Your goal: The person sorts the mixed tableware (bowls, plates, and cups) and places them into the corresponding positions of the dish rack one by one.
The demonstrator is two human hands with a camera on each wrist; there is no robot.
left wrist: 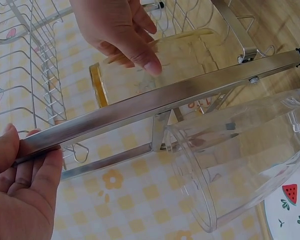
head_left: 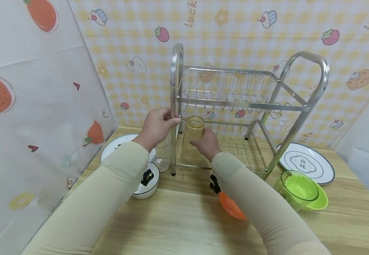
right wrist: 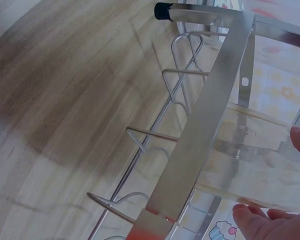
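A silver two-tier dish rack [head_left: 226, 102] stands against the patterned backdrop. My left hand [head_left: 157, 127] grips its front left post, with fingers and thumb wrapped round the metal in the left wrist view. On the lower tier, near the left end, is an amber drinking glass [head_left: 194, 134], its thick-edged end up. My right hand [head_left: 208, 144] holds this glass from the right, thumb in front; in the right wrist view thumb and fingers lie on opposite sides of it. Just outside the left post stands a clear glass [left wrist: 230, 160].
At left lie a white plate [head_left: 108, 150] and a white bowl [head_left: 149, 191]. An orange bowl [head_left: 230, 207] sits partly behind my right forearm. To the right are a green-tinted glass [head_left: 288, 194], a lime-green bowl [head_left: 321, 200] and a white plate with dark lettering [head_left: 323, 170].
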